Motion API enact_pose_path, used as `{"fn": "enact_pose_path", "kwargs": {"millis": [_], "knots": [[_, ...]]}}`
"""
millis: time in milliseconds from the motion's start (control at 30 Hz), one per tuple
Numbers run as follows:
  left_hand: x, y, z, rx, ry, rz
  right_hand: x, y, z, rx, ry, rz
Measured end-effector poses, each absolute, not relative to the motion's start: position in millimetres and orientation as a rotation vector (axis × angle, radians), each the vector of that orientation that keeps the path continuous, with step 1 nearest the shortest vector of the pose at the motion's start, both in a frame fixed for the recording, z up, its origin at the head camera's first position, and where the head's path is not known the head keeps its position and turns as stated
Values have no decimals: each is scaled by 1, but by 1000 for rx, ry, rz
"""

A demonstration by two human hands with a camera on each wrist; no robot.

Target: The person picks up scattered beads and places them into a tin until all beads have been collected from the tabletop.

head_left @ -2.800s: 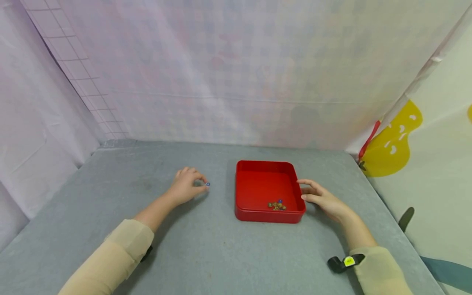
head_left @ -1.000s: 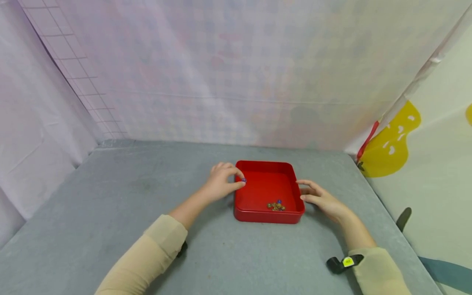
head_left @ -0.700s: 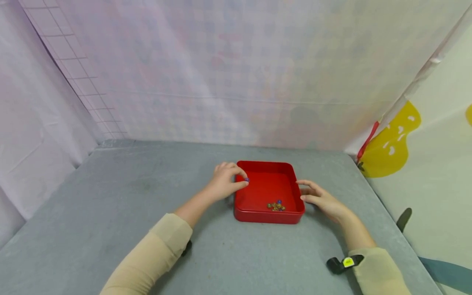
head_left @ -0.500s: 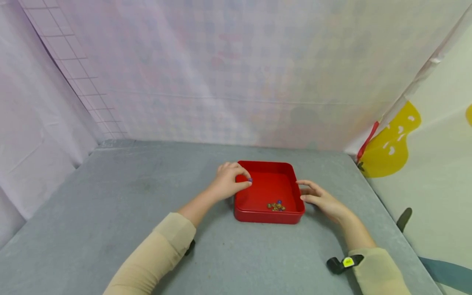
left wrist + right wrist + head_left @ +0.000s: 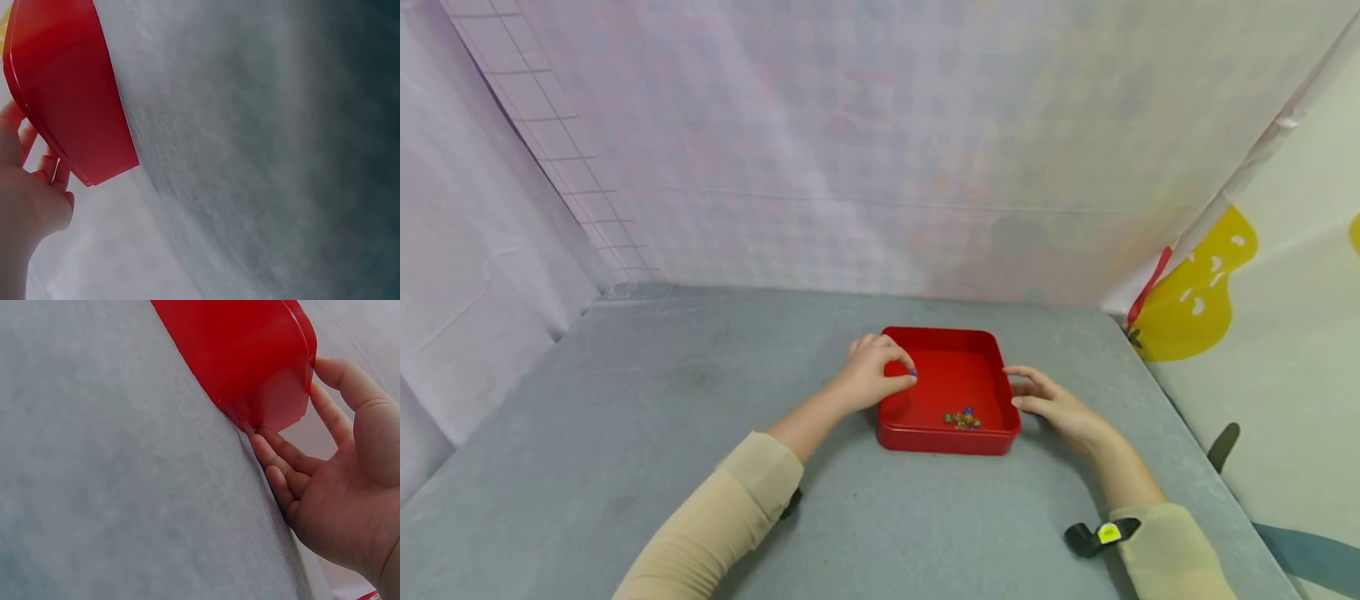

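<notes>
A red square box (image 5: 940,440) stands on the table. My left hand (image 5: 871,375) reaches over its left wall, pinching a small blue bead (image 5: 913,373) between thumb and forefinger above the box floor. Small yellow-green and blue beads (image 5: 961,418) lie together in the near right part of the box. On the other side, my right hand (image 5: 1063,414) rests its relaxed fingertips against the right wall, as the right wrist view also shows on the box (image 5: 250,356). In the left wrist view, the box wall and the fingers' angle hide the bead.
Grey cloth covers the table (image 5: 625,433). A pale checked curtain (image 5: 865,167) hangs behind it, with a white sheet (image 5: 482,250) to the left and a printed sheet (image 5: 1292,358) to the right. A black wrist camera (image 5: 1082,540) sits by the right sleeve.
My left hand has carried the blue bead rightward from the table's left side over the box wall, then slightly lower inside. The right hand, box and beads inside it have stayed put.
</notes>
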State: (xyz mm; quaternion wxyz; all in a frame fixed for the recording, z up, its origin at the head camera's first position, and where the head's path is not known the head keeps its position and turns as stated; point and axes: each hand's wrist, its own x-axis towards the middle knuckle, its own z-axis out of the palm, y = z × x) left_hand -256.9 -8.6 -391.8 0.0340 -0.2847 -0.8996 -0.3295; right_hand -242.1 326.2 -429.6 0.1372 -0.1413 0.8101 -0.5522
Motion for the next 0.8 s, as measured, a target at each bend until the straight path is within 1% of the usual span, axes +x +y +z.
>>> {"fn": "enact_pose_path", "kwargs": {"millis": [800], "knots": [[-258, -6, -398, -901, -2806, -839, -243, 327, -432, -411, 2341, -1610]]}}
